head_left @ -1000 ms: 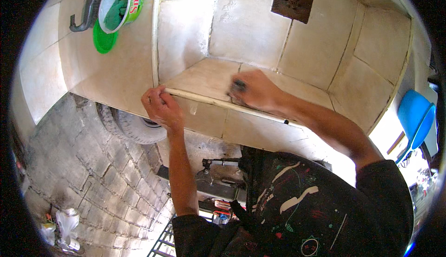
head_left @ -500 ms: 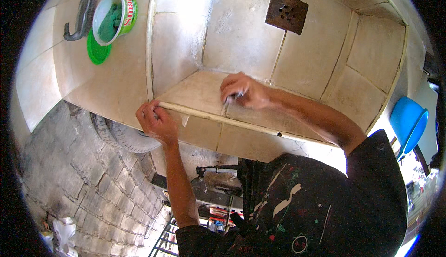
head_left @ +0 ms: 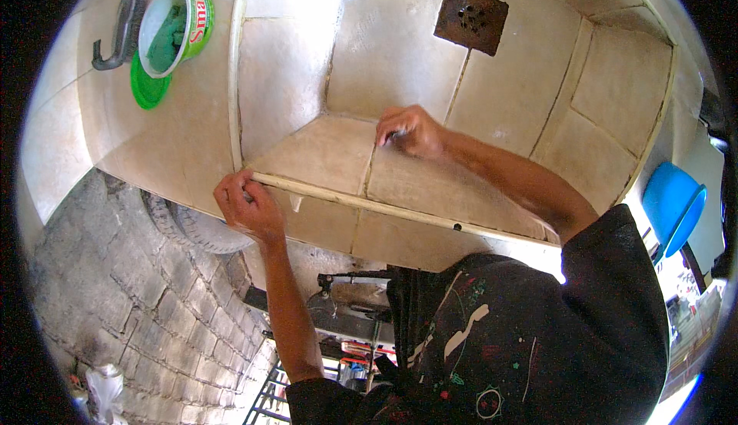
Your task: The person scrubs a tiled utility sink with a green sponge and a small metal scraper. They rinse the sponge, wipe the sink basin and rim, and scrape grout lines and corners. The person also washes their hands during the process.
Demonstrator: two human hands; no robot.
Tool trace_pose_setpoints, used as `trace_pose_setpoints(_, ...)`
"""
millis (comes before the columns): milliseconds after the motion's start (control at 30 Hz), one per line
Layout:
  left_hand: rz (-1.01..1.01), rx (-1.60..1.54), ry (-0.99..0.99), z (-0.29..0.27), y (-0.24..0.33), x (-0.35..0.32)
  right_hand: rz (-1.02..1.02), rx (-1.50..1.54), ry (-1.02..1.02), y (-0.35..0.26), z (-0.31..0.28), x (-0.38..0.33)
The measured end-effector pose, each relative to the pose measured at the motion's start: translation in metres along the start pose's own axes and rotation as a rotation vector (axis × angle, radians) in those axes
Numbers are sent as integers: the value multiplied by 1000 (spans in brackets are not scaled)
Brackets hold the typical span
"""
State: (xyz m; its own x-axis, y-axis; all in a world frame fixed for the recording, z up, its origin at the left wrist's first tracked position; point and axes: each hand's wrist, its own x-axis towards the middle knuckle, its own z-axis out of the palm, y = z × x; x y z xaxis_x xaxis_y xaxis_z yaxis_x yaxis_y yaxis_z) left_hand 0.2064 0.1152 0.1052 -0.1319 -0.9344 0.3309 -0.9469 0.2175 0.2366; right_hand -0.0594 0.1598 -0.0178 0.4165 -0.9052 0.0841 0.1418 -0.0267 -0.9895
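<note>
Gripping trim strip [head_left: 400,208] under left hand [head_left: 247,211]

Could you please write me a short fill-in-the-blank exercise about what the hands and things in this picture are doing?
1. The left hand grips the pale trim strip at its ____ end.
2. The right hand presses on a beige ____ inside the recess.
3. The tub on the ledge stands on a ____ lid.
4. The rusty square drain cover lies ____ the right hand in the picture.

Missing words: left; tile; green; above
</note>
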Motion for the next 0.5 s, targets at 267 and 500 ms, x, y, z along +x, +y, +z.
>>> trace_pose_setpoints(267, -44, 26, -7, 2, 2, 1, -107, -31, -39, -31, 6, 14)
trace_pose_setpoints(500, -69, -30, -48, -1, 4, 2, 461, -511, -112, -12, -28, 1)
